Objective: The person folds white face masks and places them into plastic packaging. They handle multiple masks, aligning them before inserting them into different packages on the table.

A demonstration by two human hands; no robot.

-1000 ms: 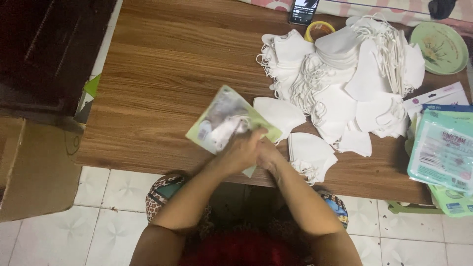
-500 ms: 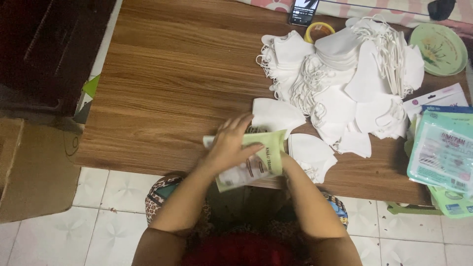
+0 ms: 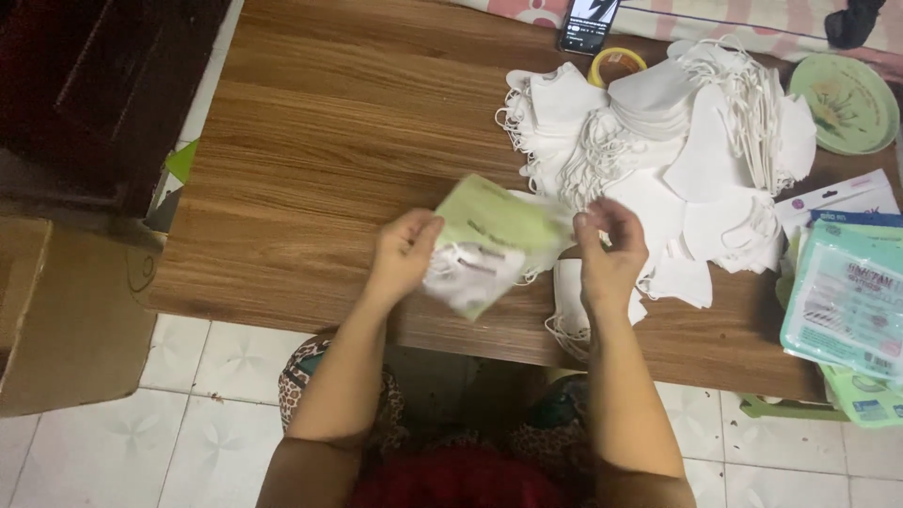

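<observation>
Left hand (image 3: 403,256): fingers curled, thumb and fingertips pinching the left edge of a pale green packet (image 3: 489,240), held above the near part of the worktop (image 3: 320,160).

Right hand (image 3: 611,249): fingers bent inward, tips gathered at the packet's upper right corner; blur hides whether they pinch the packet or only touch it.

Packet: flat, rectangular, green face upward, with a white mask showing through its clear lower part. Held tilted; long axis runs from upper left, away from the person, to lower right, toward the near edge of the worktop. Motion-blurred at the lower end.

Loose white mask (image 3: 569,306): lies on the worktop just below the right hand, ear loops hanging over the near edge.

Heap of white masks (image 3: 658,141): spread over the far right of the worktop, loops tangled, reaching to just beyond the right hand.

Tape roll (image 3: 616,64): yellow, at the far edge beside the heap.

Phone (image 3: 588,23): dark, beyond the tape roll.

Green plate (image 3: 854,89): round, far right corner.

Stack of sealed packets (image 3: 847,301): teal and white, at the right edge, well apart from both hands.

Cardboard box (image 3: 56,320): on the tiled floor, left of the worktop.
</observation>
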